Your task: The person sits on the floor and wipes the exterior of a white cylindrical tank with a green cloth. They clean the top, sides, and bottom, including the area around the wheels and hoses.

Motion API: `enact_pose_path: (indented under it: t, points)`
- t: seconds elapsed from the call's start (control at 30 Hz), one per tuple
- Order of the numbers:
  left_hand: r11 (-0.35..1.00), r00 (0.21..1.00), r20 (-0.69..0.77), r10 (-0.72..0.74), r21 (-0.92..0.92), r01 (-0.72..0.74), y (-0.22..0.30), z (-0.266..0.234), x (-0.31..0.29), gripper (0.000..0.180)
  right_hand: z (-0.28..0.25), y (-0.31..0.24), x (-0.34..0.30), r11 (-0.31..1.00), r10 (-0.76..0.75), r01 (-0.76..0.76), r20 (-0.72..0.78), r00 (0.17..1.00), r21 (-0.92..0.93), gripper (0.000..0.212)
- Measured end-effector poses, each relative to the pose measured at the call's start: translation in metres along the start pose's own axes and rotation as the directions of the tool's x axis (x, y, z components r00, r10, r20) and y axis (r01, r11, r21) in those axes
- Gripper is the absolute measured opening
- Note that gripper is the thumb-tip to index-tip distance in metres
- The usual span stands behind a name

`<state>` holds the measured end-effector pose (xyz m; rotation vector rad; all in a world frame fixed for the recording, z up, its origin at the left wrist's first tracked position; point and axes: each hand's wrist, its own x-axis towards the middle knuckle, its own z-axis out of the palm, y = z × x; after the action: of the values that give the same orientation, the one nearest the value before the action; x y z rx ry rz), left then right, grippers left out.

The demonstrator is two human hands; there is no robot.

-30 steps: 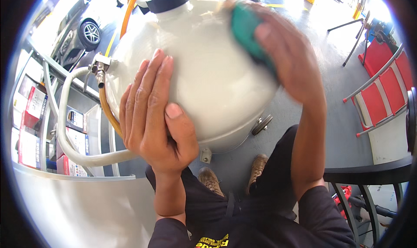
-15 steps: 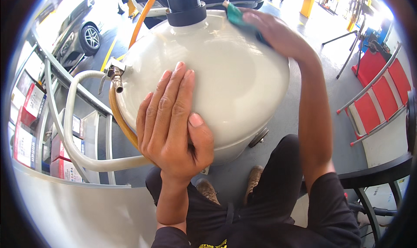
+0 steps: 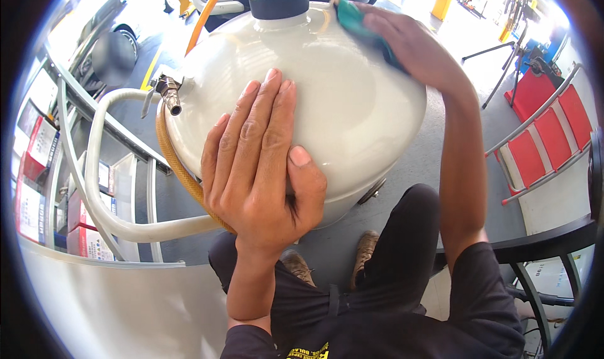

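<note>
A large cream-white metal tank [image 3: 352, 132] with a domed top stands in front of me. My left hand [image 3: 264, 164] lies on the near left part of the dome, fingers stretched out and holding nothing. At the far right of the dome, my right hand [image 3: 409, 47] presses a green cloth [image 3: 352, 18] against the surface, blurred by motion. A black collar [image 3: 279, 3] with a pipe rises from the tank's far side. On the left side sits a brass valve [image 3: 168, 95] with a small lever, and a yellow-brown hose [image 3: 173, 161] hangs below it.
A cream tubular handle [image 3: 135, 232] curves out on the left. Beyond it, boxes [image 3: 34, 211] stand behind a metal frame. An orange hose [image 3: 204, 19] runs up at the back. Red chairs [image 3: 547, 139] are at the right, near a black curved rail [image 3: 541, 242]. Parked cars stand farther off.
My right hand and the cloth have shifted slightly to the right along the dome. My left hand stays flat on the tank. The whole view has tilted a little.
</note>
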<state>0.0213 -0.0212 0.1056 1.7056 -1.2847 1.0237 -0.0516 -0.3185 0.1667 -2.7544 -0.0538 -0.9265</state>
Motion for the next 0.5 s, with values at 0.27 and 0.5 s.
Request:
enact_pose_path:
  t: [0.27,0.5]
  points:
    - [0.999,1.000,-0.011,0.020,0.037,-0.020,-0.009,-0.005,-0.001,0.049,0.006,-0.087,-0.039,0.989,-0.141,0.145,-0.086,0.986,0.041,0.049]
    - [1.000,1.000,-0.007,0.002,0.025,-0.002,-0.004,-0.007,0.000,0.047,0.009,0.003,-0.002,0.994,0.080,-0.081,0.007,0.997,0.075,0.052]
